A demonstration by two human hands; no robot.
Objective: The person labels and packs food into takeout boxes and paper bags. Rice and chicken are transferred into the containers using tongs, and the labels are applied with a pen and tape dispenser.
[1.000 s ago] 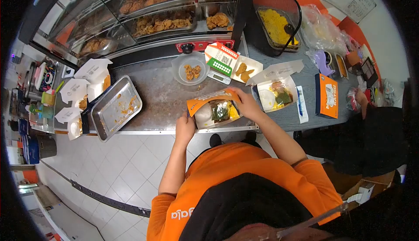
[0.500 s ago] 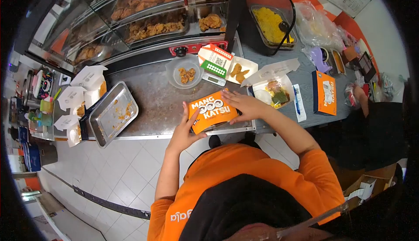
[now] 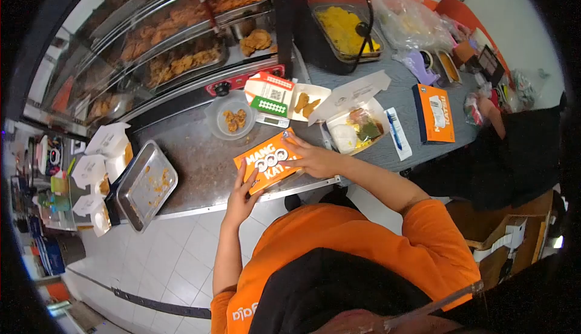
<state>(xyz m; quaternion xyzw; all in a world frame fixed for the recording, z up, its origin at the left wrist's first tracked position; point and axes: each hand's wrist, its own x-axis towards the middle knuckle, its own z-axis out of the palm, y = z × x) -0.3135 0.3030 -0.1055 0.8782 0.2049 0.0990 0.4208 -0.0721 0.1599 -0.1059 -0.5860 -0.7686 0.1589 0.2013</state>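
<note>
An orange printed box, closed, lies at the front edge of the metal counter. My left hand holds its left front side, the fingers reaching onto the lid. My right hand rests over its right side, with fingertips on the printed top. Behind the box are a clear bowl of fried pieces, a small scale and a red, white and green carton. To the right, an open box of rice and greens sits beside a blue pen on a white packet.
A metal tray with crumbs and open white cartons are at the left. Behind stands a glass display of fried chicken. Farther right are yellow rice, another orange box and another person's hand.
The view has shifted, so the counter things appear moved to the left. My right hand's fingers have moved inward across the top of the box; my left hand still holds its side.
</note>
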